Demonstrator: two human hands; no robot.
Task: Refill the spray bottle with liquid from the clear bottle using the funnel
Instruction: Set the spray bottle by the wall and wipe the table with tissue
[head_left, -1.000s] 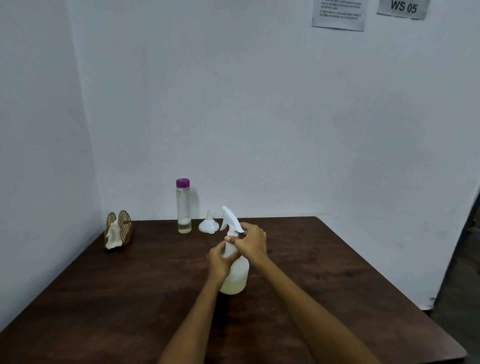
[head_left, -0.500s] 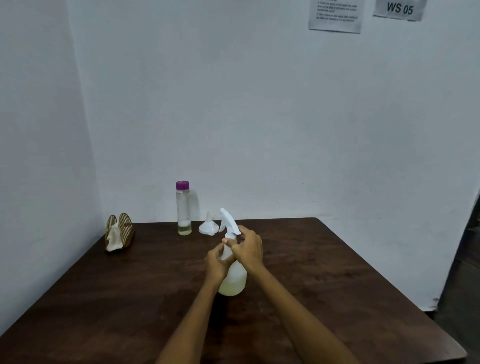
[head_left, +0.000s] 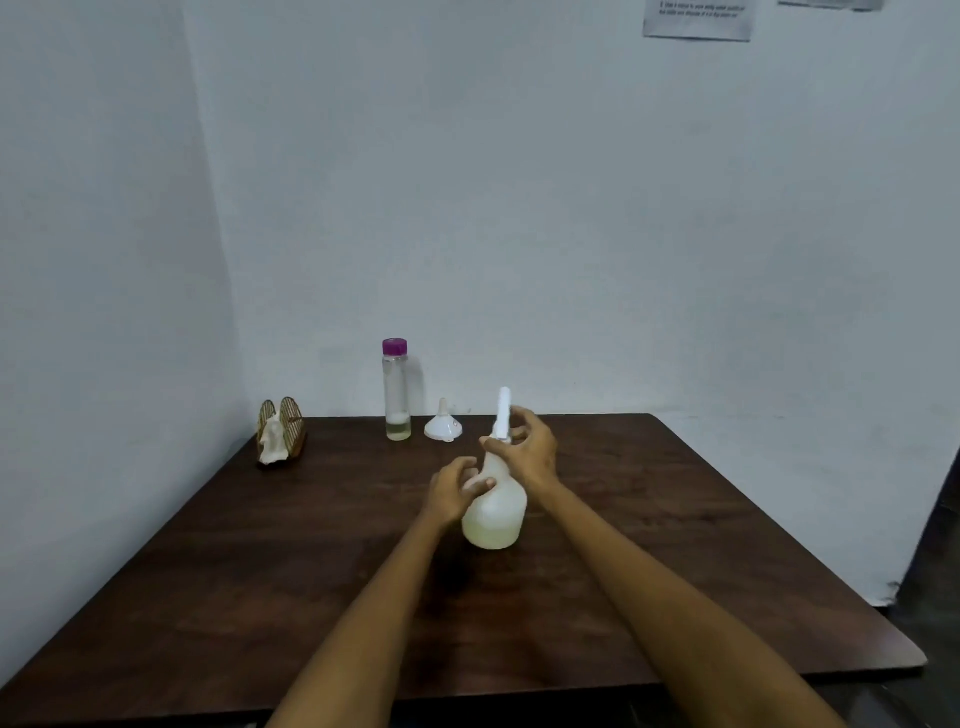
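Note:
A white translucent spray bottle (head_left: 494, 514) stands upright mid-table with pale liquid in its lower part. My left hand (head_left: 453, 487) grips its shoulder from the left. My right hand (head_left: 525, 450) is closed around the neck collar, just under the white spray head (head_left: 503, 409), which points away from me. Behind them, by the wall, a tall clear bottle (head_left: 396, 395) with a purple cap holds a little yellowish liquid. A small white funnel (head_left: 443, 428) lies mouth down to its right.
A wooden napkin holder (head_left: 281, 434) with white tissue sits at the back left of the dark wooden table (head_left: 675, 545). White walls close the table's back and left. The table's right edge drops to a dark floor.
The spray head has turned, from pointing left to pointing away from me, under my right hand. My left hand keeps hold of the bottle body. The camera has tilted slightly.

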